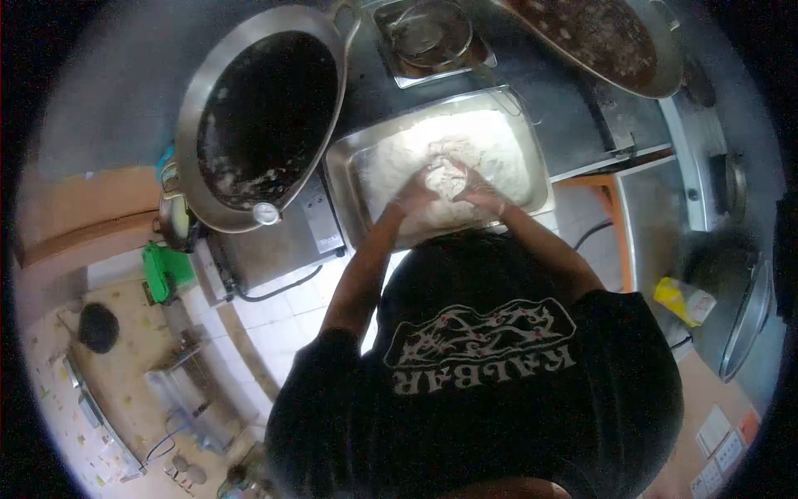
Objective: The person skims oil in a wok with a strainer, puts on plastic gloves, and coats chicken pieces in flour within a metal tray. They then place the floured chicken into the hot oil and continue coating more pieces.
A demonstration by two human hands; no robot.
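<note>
A rectangular metal tray [349, 200] holds a wide layer of white flour [499, 137]. My left hand [414, 193] and my right hand [482, 193] are inside it, both dusted white. Between them sits a flour-coated lump [446, 178], its surface rough and pale. The fingers of both hands curve around this lump from its two sides. What the lump is made of cannot be seen under the flour.
A large pan of dark liquid [270, 116] with a round thermometer [266, 214] on its rim stands left of the tray. Another pan with brown bubbling contents [594, 37] is at the upper right. A small metal tray with strainers [428, 37] lies behind.
</note>
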